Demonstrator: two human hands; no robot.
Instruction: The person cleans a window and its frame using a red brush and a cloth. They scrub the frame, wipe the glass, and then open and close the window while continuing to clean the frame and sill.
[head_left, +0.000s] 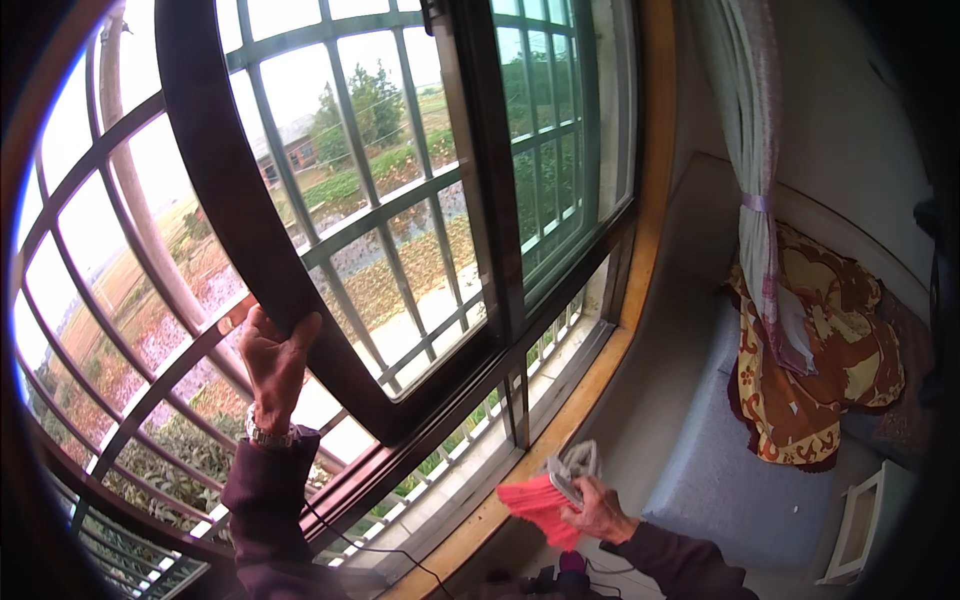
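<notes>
My left hand (276, 364), with a metal watch (271, 436) at the wrist, grips the side stile of a dark-framed sliding window sash (217, 172). Its thumb rests on the inner face, and the other fingers are partly hidden behind the frame. Lower right, above the wooden sill edge (559, 442), my right hand (602, 514) holds a brush with red bristles (534, 504) and a grey top. Bunched grey cloth (583, 456) shows at the brush's far side; whether it is held too cannot be told. The bristles appear apart from the sash.
Metal security bars (135, 375) stand outside the window. A thin black cable (375, 550) crosses the lower track. To the right are a tied curtain (756, 150), a blue padded seat (720, 480), a brown patterned cloth (810, 397) and a small white-framed piece (859, 521).
</notes>
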